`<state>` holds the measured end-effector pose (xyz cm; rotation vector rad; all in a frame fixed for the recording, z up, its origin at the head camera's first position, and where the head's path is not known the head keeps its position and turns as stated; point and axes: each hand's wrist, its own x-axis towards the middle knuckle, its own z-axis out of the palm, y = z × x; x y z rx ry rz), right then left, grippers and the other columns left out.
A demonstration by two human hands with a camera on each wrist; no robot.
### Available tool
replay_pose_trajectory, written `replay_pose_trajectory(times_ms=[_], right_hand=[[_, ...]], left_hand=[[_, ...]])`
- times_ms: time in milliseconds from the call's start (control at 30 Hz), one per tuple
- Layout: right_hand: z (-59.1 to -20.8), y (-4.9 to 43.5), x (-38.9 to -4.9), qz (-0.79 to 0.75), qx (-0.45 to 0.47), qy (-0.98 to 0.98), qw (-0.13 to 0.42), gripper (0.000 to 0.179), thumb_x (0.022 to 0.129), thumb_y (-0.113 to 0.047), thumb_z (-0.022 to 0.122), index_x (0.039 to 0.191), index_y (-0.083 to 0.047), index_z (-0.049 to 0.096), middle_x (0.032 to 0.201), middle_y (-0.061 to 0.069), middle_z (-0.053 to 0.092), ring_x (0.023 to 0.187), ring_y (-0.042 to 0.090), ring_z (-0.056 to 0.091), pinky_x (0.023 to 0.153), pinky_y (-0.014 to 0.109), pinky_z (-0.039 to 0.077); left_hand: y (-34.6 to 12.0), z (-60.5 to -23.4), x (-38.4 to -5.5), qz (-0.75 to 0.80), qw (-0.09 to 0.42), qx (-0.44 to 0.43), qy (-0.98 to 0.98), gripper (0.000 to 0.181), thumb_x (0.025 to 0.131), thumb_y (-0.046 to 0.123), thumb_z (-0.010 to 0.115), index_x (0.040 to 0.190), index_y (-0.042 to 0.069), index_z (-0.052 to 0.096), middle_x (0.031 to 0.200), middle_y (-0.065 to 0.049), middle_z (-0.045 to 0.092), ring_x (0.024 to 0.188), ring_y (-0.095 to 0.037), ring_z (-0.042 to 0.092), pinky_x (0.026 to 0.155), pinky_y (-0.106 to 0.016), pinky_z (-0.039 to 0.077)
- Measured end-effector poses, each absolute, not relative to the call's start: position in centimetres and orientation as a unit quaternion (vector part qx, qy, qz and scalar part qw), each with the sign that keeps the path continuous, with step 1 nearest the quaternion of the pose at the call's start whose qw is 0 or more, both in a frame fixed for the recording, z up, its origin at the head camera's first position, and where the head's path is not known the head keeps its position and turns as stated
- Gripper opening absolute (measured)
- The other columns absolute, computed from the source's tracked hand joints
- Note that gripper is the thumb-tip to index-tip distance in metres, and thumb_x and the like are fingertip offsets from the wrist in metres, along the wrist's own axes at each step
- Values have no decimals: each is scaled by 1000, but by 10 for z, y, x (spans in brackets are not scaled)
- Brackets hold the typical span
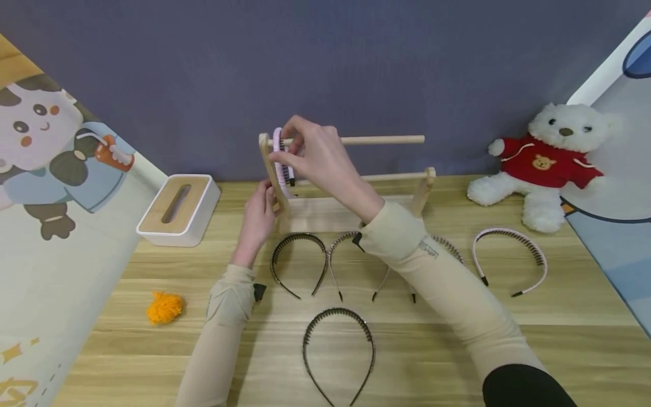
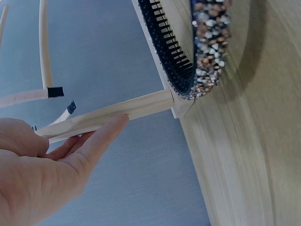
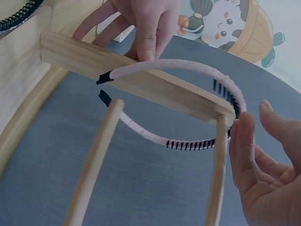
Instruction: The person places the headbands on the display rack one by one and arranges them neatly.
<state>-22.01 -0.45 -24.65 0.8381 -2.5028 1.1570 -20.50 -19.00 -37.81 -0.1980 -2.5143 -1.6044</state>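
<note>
Head view: On a wooden table (image 1: 422, 350), a rack (image 1: 346, 213) stands at the far middle. A pink headband (image 1: 279, 176) hangs on its upper rod (image 1: 381, 140), beside the left post. The right hand (image 1: 317, 150) is at this headband, and the left hand (image 1: 259, 215) is at the foot of the post. Nearer lies a row of four headbands; the far-left one is dark (image 1: 300, 236), the far-right one pale pink (image 1: 500, 230), and the middle two are partly behind the right sleeve (image 1: 452, 282). Another dark headband (image 1: 335, 311) lies nearest. To the left are a box (image 1: 190, 217) and an orange ball (image 1: 165, 308); at far right sits a teddy (image 1: 554, 164).

Left wrist view: The left hand grips the post, thumb and fingers on opposite sides. A sparkly headband (image 2: 211, 42) shows at right.

Right wrist view: The right hand is open, thumb apart, fingertips at the hanging headband's curve; whether they touch is unclear. The lower rod's (image 3: 91, 165) free end is near its dark tips.
</note>
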Motion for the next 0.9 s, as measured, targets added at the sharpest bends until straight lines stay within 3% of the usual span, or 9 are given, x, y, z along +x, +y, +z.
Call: replay_pose_trajectory(times_ms=[467,900], right_hand=[[-245,30,-175,428,283,-850,116,33,98,-22,83,122,-2,71,101,6,78,82,17,74,74,28,66],[-263,59,-131,405,279,-869,57,38,98,-22,83,128,-3,70,105,6,79,87,18,76,74,29,68]], left_hand=[[-191,-378,-205,-517,84,-69,-849,43,119,15,31,152,-8,45,148,-32,54,131,-50,60,100,-47,65],[-190,-379,-207,-510,84,-66,-854,43,119,14,32,152,-9,45,149,-34,52,131,-51,59,101,-47,64]])
